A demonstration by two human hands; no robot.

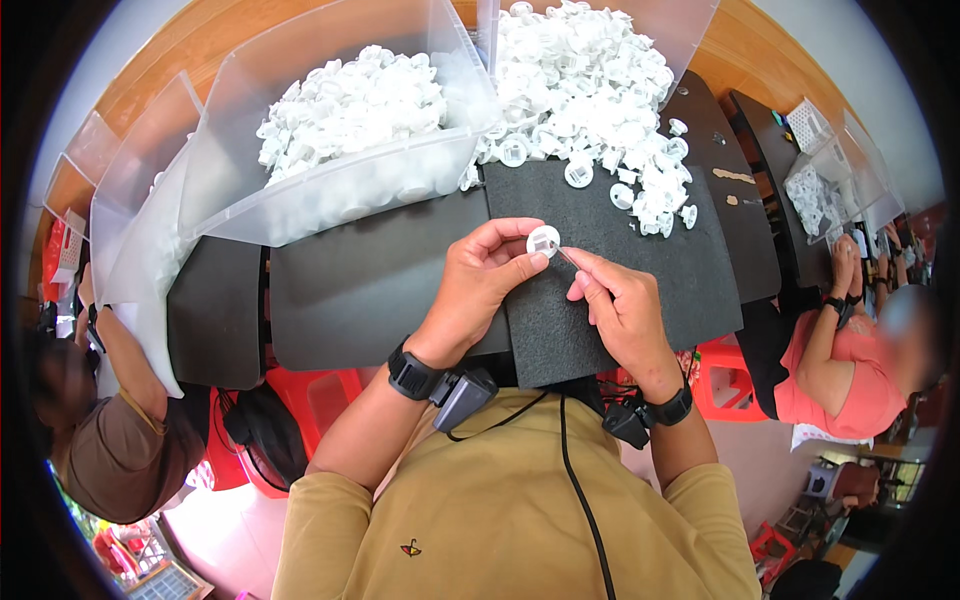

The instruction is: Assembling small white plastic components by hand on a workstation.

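Observation:
My left hand [480, 282] pinches a small round white plastic part [541, 239] by its edge, above the black foam mat [640, 320]. A square shape shows on the part's upward face. In my right hand [622, 303] is a thin metal pointed tool [569, 259], its tip at the right edge of the white part. The tool's far end is hidden in the fingers, so its exact kind cannot be made out. Similar white parts [650, 195] lie loose on the mat's far right, beyond my right hand.
A clear plastic bin [335, 170] with many white parts stands at the back left. Another pile of white parts [580, 75] spills from a tilted clear bin [690, 30] at the back. A co-worker sits at the left; another person in a pink shirt [835, 375] works at the right.

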